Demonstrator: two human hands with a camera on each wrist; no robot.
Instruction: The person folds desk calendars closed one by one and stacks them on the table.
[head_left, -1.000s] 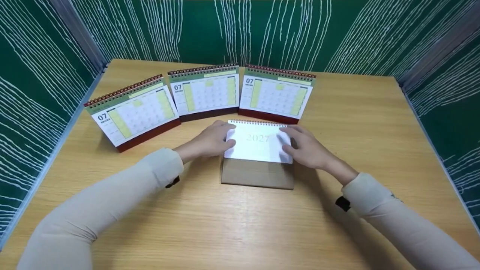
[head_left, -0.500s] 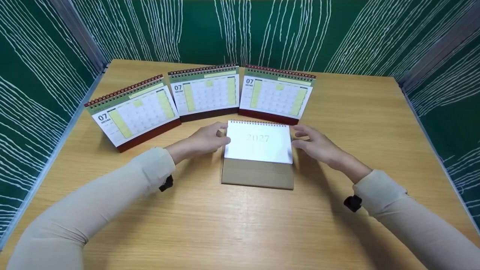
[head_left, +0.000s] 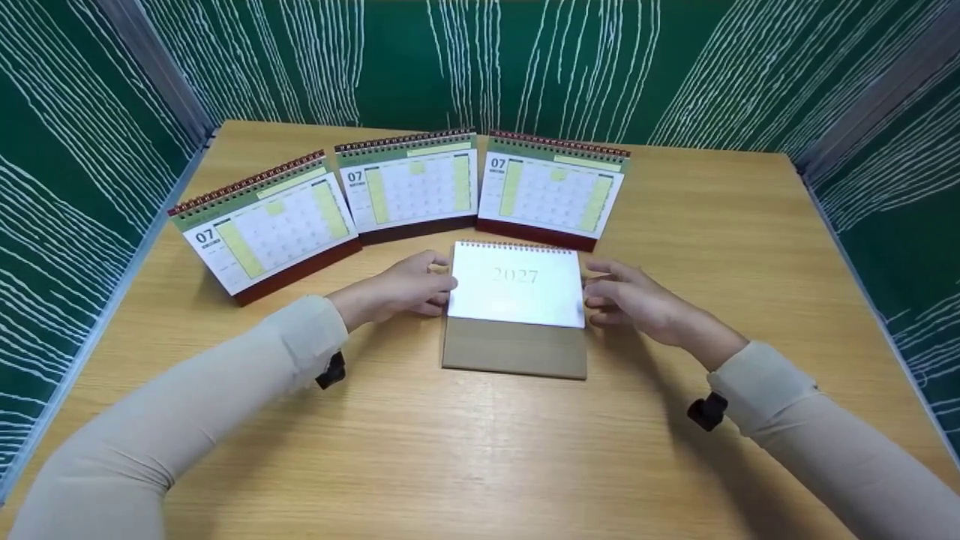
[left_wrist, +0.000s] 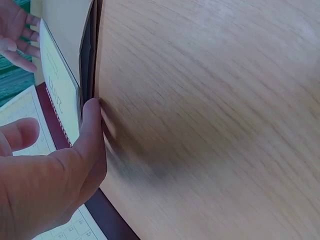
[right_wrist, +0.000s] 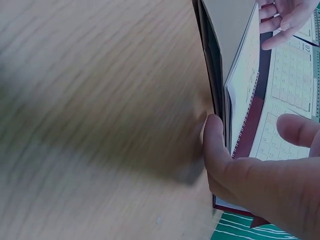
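A folded desk calendar [head_left: 516, 289], with a white "2027" page and a brown card base [head_left: 514, 349], lies low on the table between my hands. My left hand [head_left: 397, 289] is at its left edge, and the left wrist view shows fingertips [left_wrist: 91, 112] against the side of the stacked card, thumb [left_wrist: 22, 134] lifted away. At the opposite edge is my right hand [head_left: 649, 307]. Its fingertips [right_wrist: 214, 130] meet that side in the right wrist view, and its thumb [right_wrist: 295, 129] also stands off. Neither hand is curled round the calendar.
Behind, three desk calendars stand in an arc, each showing page "07": a left one [head_left: 270, 229], a middle one [head_left: 409, 184] and a right one [head_left: 551, 187]. They stand on a wooden table [head_left: 480, 450] before green walls [head_left: 412, 60] with white streaks.
Both hands have slid outward off the white page to the calendar's sides, and their fingers have dropped lower along the edges. The calendars have stayed in place.
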